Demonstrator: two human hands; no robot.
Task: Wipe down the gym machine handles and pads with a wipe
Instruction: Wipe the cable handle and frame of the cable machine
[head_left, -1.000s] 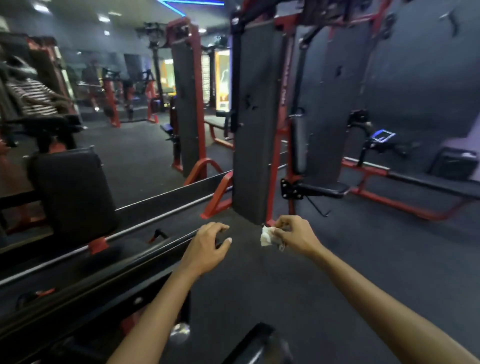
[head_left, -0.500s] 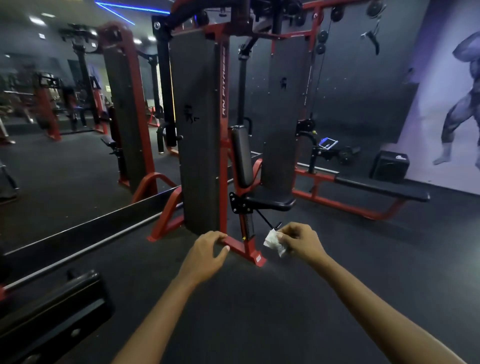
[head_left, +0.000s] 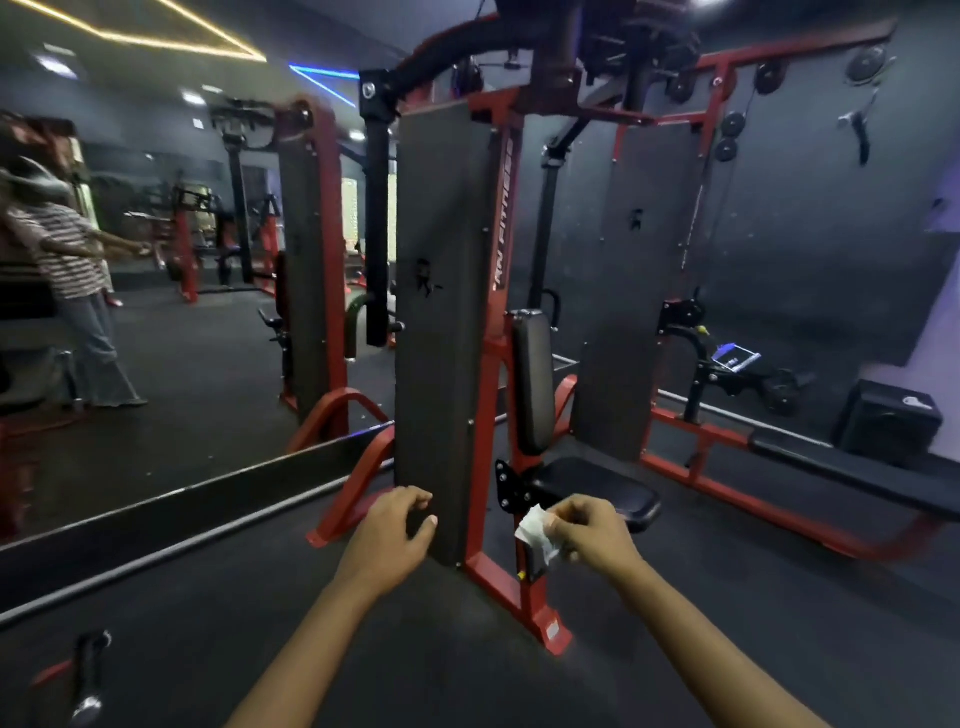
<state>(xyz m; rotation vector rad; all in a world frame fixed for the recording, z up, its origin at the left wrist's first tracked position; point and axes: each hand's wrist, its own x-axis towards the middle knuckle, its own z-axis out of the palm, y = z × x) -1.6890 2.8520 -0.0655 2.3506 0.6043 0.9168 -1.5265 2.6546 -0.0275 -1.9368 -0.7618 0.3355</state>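
A: Where is the small crumpled white wipe (head_left: 535, 531)?

B: The right hand (head_left: 589, 532) pinches it between curled fingers and thumb, in the air in front of the red steel-framed gym machine (head_left: 480, 395). It touches no part of the machine. Part of the wipe is tucked behind the fingers, so its full shape is hard to make out.

A: And the left hand (head_left: 387, 535)?

B: It holds nothing; the fingers hang loosely curled, apart from the wipe. It overlaps the lower edge of the tall dark grey shroud panel (head_left: 441, 332), though whether it touches the panel cannot be told.

A: Which pads show?

B: A narrow black upright back pad (head_left: 532, 379) and a black cushioned seat pad (head_left: 592, 493) just beyond the right hand. The hand covers the seat's near edge.

A: Any handles?

B: A black hanging handle (head_left: 860, 137) shows at the upper right, small and blurred. The machine's top is cut off by the frame.

A: The left side?

B: A large wall mirror (head_left: 156, 312) reflects a blurred person in a striped top (head_left: 67, 249). At the bottom left, a dark bar-like object (head_left: 88, 675) lies on the black rubber floor (head_left: 727, 623), too dim to identify.
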